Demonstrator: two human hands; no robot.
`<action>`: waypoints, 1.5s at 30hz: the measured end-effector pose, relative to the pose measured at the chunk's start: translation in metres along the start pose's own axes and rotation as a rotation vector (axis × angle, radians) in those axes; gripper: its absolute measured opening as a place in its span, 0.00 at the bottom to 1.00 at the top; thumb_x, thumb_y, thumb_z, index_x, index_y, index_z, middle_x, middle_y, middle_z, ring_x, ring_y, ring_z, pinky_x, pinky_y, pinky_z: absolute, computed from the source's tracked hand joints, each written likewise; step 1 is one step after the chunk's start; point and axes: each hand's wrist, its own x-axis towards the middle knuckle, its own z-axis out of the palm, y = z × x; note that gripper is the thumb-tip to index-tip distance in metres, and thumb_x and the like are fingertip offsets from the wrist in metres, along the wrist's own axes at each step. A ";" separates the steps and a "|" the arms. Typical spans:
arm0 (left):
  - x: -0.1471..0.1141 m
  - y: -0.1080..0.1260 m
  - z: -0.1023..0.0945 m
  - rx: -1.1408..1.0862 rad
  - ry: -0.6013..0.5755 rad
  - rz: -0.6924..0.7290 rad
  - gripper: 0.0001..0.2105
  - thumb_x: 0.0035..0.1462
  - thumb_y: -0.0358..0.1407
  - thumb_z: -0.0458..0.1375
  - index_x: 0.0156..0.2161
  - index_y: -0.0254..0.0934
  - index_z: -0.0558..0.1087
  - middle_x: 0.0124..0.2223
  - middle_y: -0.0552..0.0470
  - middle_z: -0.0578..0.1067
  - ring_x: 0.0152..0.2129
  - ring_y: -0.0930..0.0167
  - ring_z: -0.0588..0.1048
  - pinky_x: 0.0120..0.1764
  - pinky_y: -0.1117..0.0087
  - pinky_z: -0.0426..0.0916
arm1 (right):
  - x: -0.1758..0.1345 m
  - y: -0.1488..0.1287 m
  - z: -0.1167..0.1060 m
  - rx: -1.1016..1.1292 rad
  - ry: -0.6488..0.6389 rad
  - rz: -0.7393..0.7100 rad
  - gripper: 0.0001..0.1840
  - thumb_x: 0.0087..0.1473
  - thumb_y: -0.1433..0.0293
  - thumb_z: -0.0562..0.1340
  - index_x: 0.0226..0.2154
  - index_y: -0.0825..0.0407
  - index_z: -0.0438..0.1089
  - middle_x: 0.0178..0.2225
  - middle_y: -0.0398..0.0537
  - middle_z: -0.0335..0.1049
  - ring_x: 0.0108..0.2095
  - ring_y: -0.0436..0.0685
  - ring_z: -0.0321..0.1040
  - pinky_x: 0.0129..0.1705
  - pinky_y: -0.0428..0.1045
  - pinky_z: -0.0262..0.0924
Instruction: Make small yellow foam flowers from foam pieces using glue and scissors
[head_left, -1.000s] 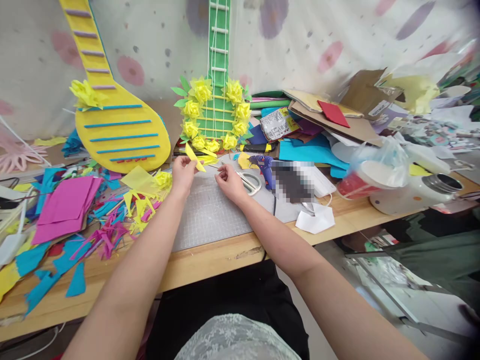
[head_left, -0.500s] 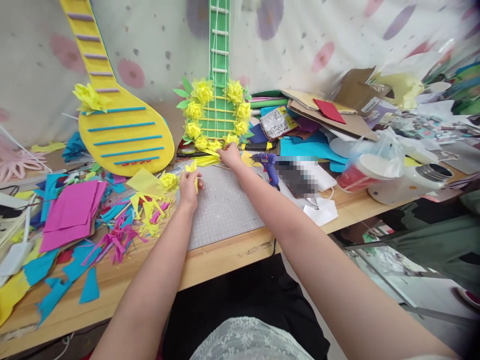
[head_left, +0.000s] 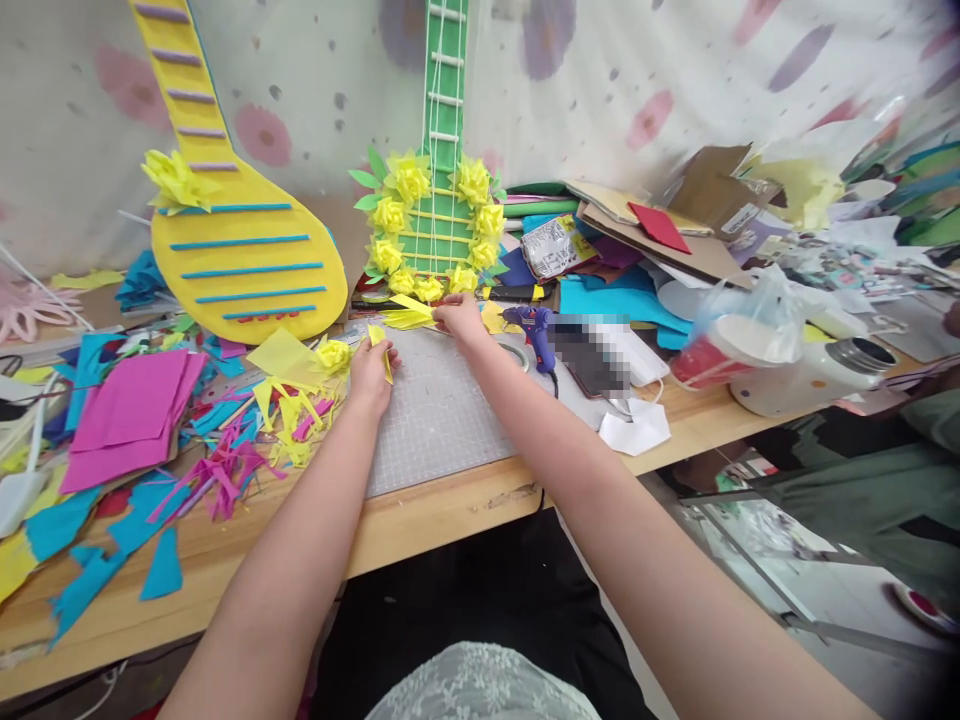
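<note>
My left hand (head_left: 370, 375) is closed around a small folded piece of yellow paper (head_left: 377, 336), above the left part of a grey cutting mat (head_left: 442, 420). At the mat's far edge, my right hand (head_left: 460, 320) pinches the end of a yellow paper strip from a small pile of yellow strips (head_left: 407, 316). Just behind it stands a green guitar-shaped model (head_left: 441, 236) ringed with yellow paper flowers. A loose yellow paper flower (head_left: 332, 354) lies left of my left hand. To the right of my right hand rests a blue glue gun (head_left: 534, 328).
A yellow lute-shaped model (head_left: 251, 255) leans at the back left. Paper scraps and magenta sheets (head_left: 135, 410) cover the left side. At right are a phone (head_left: 596, 362), a bagged cup (head_left: 731, 350), a white bottle (head_left: 810, 375) and piled cardboard (head_left: 660, 235).
The end of a yellow strip at my right hand now sticks up from the pile. My left hand still grips the yellow piece, turned slightly. The view has shifted a little.
</note>
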 end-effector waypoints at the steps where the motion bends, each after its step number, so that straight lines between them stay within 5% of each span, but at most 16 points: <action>1: -0.001 0.000 0.001 -0.024 0.009 -0.015 0.06 0.50 0.22 0.51 0.28 0.34 0.64 0.23 0.59 0.66 0.17 0.82 0.67 0.23 0.80 0.62 | -0.011 0.000 -0.002 0.059 -0.003 0.021 0.17 0.38 0.79 0.60 0.33 0.51 0.56 0.31 0.43 0.62 0.33 0.50 0.64 0.31 0.47 0.66; 9: 0.000 -0.010 0.002 -0.102 -0.117 0.072 0.02 0.52 0.27 0.54 0.30 0.35 0.65 0.27 0.54 0.71 0.27 0.75 0.74 0.37 0.72 0.68 | -0.072 0.013 0.000 0.037 -0.144 -0.215 0.16 0.41 0.76 0.60 0.34 0.50 0.56 0.30 0.38 0.59 0.28 0.45 0.62 0.34 0.46 0.64; 14: 0.008 -0.019 -0.001 0.075 -0.094 0.195 0.06 0.49 0.26 0.55 0.32 0.38 0.64 0.28 0.56 0.72 0.29 0.72 0.75 0.38 0.70 0.66 | -0.074 0.016 -0.003 -0.118 -0.300 -0.216 0.21 0.39 0.72 0.64 0.37 0.51 0.58 0.34 0.41 0.63 0.28 0.46 0.64 0.34 0.46 0.63; 22: 0.004 -0.023 -0.001 0.206 -0.188 0.241 0.05 0.47 0.27 0.58 0.30 0.38 0.67 0.27 0.57 0.72 0.24 0.75 0.70 0.31 0.74 0.63 | -0.065 0.021 -0.010 -0.219 -0.347 -0.212 0.13 0.43 0.72 0.62 0.35 0.51 0.62 0.27 0.37 0.67 0.25 0.45 0.64 0.33 0.45 0.62; 25: 0.001 -0.021 0.001 0.134 -0.236 0.167 0.01 0.50 0.30 0.58 0.29 0.37 0.70 0.25 0.56 0.72 0.23 0.75 0.70 0.31 0.74 0.64 | -0.064 0.020 -0.012 -0.212 -0.322 -0.192 0.11 0.43 0.73 0.61 0.33 0.51 0.63 0.24 0.36 0.66 0.24 0.46 0.63 0.31 0.45 0.60; 31: 0.001 -0.017 0.004 -0.080 -0.192 0.052 0.11 0.58 0.34 0.50 0.29 0.35 0.72 0.30 0.49 0.76 0.32 0.70 0.76 0.40 0.68 0.68 | -0.066 0.016 -0.013 -0.186 -0.227 -0.167 0.09 0.41 0.73 0.60 0.30 0.51 0.62 0.24 0.37 0.65 0.24 0.47 0.63 0.31 0.46 0.60; 36: 0.001 -0.019 0.004 -0.109 -0.132 0.032 0.11 0.57 0.29 0.50 0.27 0.34 0.71 0.28 0.49 0.76 0.34 0.70 0.76 0.44 0.67 0.69 | -0.073 0.014 -0.009 -0.147 -0.129 -0.297 0.09 0.43 0.73 0.58 0.32 0.50 0.61 0.27 0.38 0.65 0.27 0.47 0.63 0.33 0.46 0.61; 41: 0.001 -0.020 0.003 -0.125 -0.172 0.066 0.09 0.58 0.30 0.49 0.30 0.34 0.72 0.31 0.48 0.76 0.35 0.70 0.76 0.46 0.66 0.68 | -0.082 0.012 -0.005 -0.268 -0.235 -0.280 0.11 0.44 0.74 0.58 0.33 0.50 0.59 0.26 0.37 0.65 0.25 0.48 0.64 0.32 0.47 0.61; 45: 0.002 -0.020 0.001 -0.147 -0.197 0.016 0.11 0.60 0.34 0.46 0.34 0.33 0.70 0.33 0.45 0.76 0.37 0.68 0.76 0.47 0.62 0.68 | -0.084 0.013 -0.003 -0.384 -0.202 -0.238 0.12 0.44 0.73 0.59 0.35 0.50 0.59 0.28 0.40 0.68 0.26 0.50 0.65 0.34 0.49 0.61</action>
